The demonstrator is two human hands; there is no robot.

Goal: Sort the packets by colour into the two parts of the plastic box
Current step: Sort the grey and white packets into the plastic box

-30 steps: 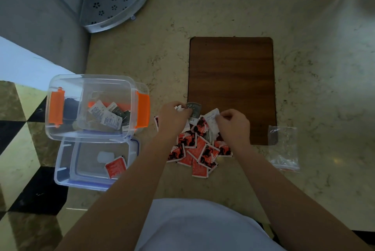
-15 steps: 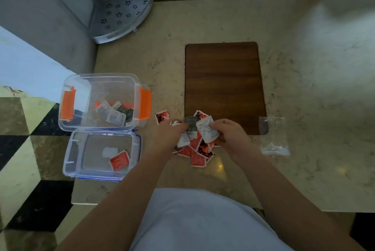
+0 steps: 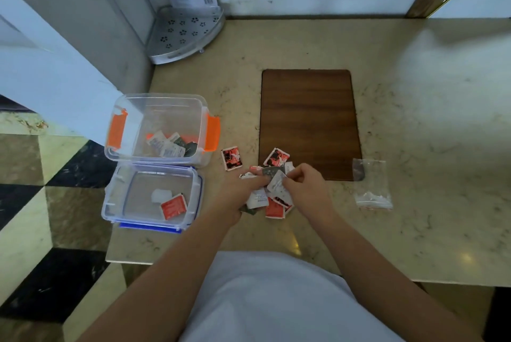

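A pile of small red and white packets (image 3: 273, 207) lies on the counter in front of me. My right hand (image 3: 307, 189) pinches a white packet (image 3: 276, 184) above the pile. My left hand (image 3: 243, 192) holds white and grey packets (image 3: 269, 171) beside it. One red packet (image 3: 231, 159) lies apart to the left. The clear plastic box (image 3: 159, 98) with orange clips holds several white and dark packets (image 3: 168, 145). Its lid (image 3: 116, 195), upturned beside it, holds one red packet (image 3: 173, 205).
A brown wooden board (image 3: 308, 117) lies behind the pile. A clear plastic bag (image 3: 372, 184) sits to the right. A perforated metal corner rack (image 3: 185, 34) stands at the back left. The counter's left edge runs just beside the box, with tiled floor below.
The camera has pulled back and tilted up. My hands have drawn closer together over the pile, the right lifting a white packet against those in the left.
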